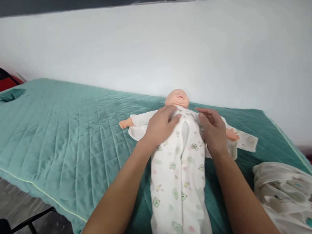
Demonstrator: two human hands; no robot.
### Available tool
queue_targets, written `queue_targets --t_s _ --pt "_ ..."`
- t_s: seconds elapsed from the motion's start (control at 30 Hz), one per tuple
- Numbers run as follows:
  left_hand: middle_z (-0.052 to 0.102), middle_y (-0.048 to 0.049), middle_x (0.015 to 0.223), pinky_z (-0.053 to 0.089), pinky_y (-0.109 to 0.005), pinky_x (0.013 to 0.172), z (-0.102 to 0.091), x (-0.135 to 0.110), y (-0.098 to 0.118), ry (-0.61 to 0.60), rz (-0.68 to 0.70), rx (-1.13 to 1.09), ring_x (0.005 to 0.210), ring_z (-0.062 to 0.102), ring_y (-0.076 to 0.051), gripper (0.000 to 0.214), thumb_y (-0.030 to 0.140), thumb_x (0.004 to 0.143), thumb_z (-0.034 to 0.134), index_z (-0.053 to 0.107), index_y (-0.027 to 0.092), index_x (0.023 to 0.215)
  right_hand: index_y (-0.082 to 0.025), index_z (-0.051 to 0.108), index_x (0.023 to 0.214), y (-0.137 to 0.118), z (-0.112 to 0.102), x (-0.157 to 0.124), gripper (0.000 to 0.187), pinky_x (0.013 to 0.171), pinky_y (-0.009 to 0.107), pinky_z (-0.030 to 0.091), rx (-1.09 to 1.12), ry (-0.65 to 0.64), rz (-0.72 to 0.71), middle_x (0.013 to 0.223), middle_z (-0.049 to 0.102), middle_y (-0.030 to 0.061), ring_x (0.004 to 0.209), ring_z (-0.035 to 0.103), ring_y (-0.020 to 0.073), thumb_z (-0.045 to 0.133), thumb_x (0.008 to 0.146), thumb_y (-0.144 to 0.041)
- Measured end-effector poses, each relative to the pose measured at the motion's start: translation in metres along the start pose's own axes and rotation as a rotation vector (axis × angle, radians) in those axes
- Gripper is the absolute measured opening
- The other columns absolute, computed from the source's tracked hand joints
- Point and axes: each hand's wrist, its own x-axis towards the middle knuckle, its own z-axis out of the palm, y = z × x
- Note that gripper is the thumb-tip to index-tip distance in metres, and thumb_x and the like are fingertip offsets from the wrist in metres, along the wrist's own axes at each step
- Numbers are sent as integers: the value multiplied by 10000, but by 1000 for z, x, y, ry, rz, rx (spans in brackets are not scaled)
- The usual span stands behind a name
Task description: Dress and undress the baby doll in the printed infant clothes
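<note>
A baby doll (177,97) lies on its back, its head towards the wall and its arms out to the sides. White baby trousers (178,171) printed with green and pink animals lie over its body, legs towards me. A slit shows near their top. My left hand (163,125) rests on the doll's chest beside the trousers' upper edge, thumb apart from the fingers. At the other side of the trousers' top is my right hand (212,128), fingers bent and thumb apart. White baby clothing (247,140) covers the doll's arms and spreads under it.
A green quilted cover (67,121) lies over the bed, with a round hole (11,95) at the far left. Bundled white printed cloth (288,194) sits at the lower right. Behind the bed runs a white wall (142,51). A black metal frame (33,221) stands at the lower left.
</note>
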Motion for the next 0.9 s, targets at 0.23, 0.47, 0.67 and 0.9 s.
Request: queue_targets --t_s 0.23,0.47,0.67,0.9 --pt "477 -77 1566 298 -388 1250 -6 -18 -44 -50 -191 -350 1484 398 -230 475 472 954 582 545 243 1369 -379 593 1367 -31 9 -10 549 1198 515 378 8 -408 175 1501 561 2 1414 480 293 751 854 -496" --pt "416 -58 1614 332 -420 1232 -5 -9 -45 -95 -202 -345 1502 370 -264 579 541 881 663 529 273 1377 -379 534 1428 -38 5 -8 786 1136 526 457 -39 -458 288 1527 520 27 1396 483 327 863 725 -499" --pt "445 -84 1587 387 -404 1180 -3 -7 -45 -91 -205 -325 1465 416 -261 542 508 877 676 527 249 1330 -346 554 1386 -39 9 -11 800 1076 501 512 -60 -408 312 1477 545 51 1341 525 318 896 673 -469" --pt "457 -89 1565 396 -395 1162 0 -8 -43 -59 -197 -287 1420 458 -247 413 449 855 700 555 239 1180 -311 545 1345 -34 6 -10 794 1060 493 514 -91 -389 304 1432 557 70 1315 534 311 902 654 -472"
